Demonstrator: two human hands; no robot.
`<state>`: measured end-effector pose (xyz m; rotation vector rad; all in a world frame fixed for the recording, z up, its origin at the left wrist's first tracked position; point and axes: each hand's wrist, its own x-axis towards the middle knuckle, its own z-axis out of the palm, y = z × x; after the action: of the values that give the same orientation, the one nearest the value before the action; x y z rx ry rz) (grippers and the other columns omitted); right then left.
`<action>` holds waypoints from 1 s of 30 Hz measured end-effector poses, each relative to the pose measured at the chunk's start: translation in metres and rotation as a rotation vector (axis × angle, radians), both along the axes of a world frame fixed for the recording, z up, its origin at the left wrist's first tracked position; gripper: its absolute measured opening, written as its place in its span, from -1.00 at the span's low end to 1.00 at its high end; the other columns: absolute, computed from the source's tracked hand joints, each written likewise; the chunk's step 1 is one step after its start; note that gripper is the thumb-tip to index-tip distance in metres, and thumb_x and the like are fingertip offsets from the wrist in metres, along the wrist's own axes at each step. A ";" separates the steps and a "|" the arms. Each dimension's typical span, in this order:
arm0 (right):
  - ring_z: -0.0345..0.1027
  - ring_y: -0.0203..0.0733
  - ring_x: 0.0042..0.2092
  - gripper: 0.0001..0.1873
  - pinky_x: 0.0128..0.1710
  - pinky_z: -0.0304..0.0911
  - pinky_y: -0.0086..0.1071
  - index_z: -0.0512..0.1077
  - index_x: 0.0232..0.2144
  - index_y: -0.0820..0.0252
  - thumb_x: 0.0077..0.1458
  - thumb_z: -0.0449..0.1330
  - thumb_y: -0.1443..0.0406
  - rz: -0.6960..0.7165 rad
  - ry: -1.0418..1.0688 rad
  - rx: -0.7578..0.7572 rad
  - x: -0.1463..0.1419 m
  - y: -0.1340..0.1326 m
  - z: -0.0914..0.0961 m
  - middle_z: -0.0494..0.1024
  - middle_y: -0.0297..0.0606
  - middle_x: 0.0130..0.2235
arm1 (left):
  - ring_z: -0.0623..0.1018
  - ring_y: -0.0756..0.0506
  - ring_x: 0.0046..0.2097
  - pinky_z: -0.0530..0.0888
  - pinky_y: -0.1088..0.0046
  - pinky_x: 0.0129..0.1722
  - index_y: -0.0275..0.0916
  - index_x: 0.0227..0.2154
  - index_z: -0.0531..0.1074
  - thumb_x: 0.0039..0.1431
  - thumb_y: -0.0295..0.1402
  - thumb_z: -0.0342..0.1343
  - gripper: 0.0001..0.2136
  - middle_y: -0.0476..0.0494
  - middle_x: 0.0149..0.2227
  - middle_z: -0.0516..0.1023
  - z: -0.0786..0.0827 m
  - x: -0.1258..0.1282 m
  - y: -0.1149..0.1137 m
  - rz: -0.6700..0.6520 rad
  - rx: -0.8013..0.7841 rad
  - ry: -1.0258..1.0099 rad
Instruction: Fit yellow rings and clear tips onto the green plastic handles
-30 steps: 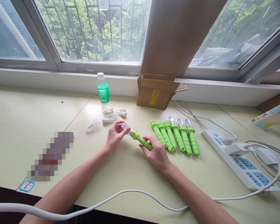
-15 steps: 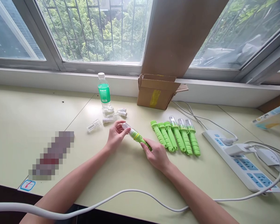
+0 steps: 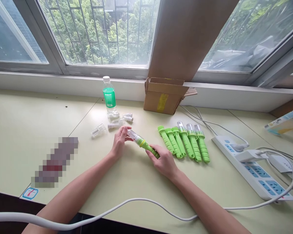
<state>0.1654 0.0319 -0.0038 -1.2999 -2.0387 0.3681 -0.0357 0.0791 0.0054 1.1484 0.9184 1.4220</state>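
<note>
My right hand [image 3: 164,160] grips the ribbed green handle [image 3: 148,148] of a small brush-like tool, held slanted just above the table. My left hand [image 3: 119,143] pinches the clear plastic cap [image 3: 133,135] on that tool's upper end. To the right lies a row of several matching green handles [image 3: 184,143]; three carry clear caps, three are bare. Several loose clear caps [image 3: 112,123] lie behind my left hand, near a green-labelled water bottle [image 3: 109,95].
An open cardboard box [image 3: 163,95] stands by the window sill. A white power strip [image 3: 254,169] with plugs and cables lies at the right. A thick white cable [image 3: 127,204] runs along the near table edge. A blurred patch [image 3: 55,161] covers something at left.
My left hand's fingers have shifted slightly along the clear cap, and the tool has tilted a little. Everything else on the table stays put.
</note>
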 end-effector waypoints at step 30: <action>0.43 -0.18 -0.35 -0.75 -0.33 0.27 -0.37 0.46 -0.18 0.19 0.14 0.15 0.19 0.104 0.009 -0.028 -0.001 -0.002 0.003 0.58 -0.22 -0.30 | 0.45 0.01 -0.41 0.38 0.54 -0.44 -0.26 -0.33 0.41 0.02 -0.17 0.20 -0.74 -0.03 -0.42 0.45 0.006 0.000 -0.001 -0.032 0.005 0.268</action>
<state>0.1641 0.0295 -0.0010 -1.2097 -2.1053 0.4511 -0.0362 0.0780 0.0117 1.3736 1.0768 1.2639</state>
